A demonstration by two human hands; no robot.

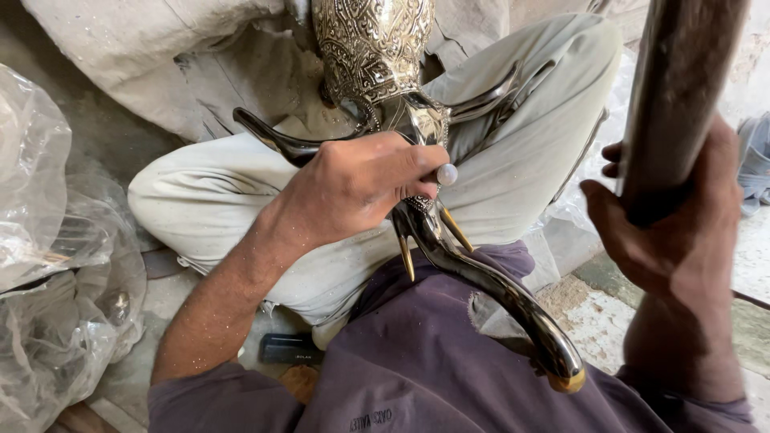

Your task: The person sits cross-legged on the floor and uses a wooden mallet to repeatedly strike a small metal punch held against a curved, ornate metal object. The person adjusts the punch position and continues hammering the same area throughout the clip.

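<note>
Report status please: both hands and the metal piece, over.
Left hand gripping metal elephant figure at the head, trunk over lap. Right hand closed around dark rod. Plastic bags at left, apart.

Floor [597,317], as I see it: dusty, stained concrete; crumpled clear plastic bags [48,265] at left; small dark flat object [290,349] near centre

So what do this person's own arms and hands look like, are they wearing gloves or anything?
No gloves: both the left hand and the right hand are bare, with no rings, watch or bands in view. The forearms are bare too and speckled with fine pale dust. Short sleeves of a faded purple shirt end above the elbows; its cloth looks worn, with a pale scuffed patch.
</note>
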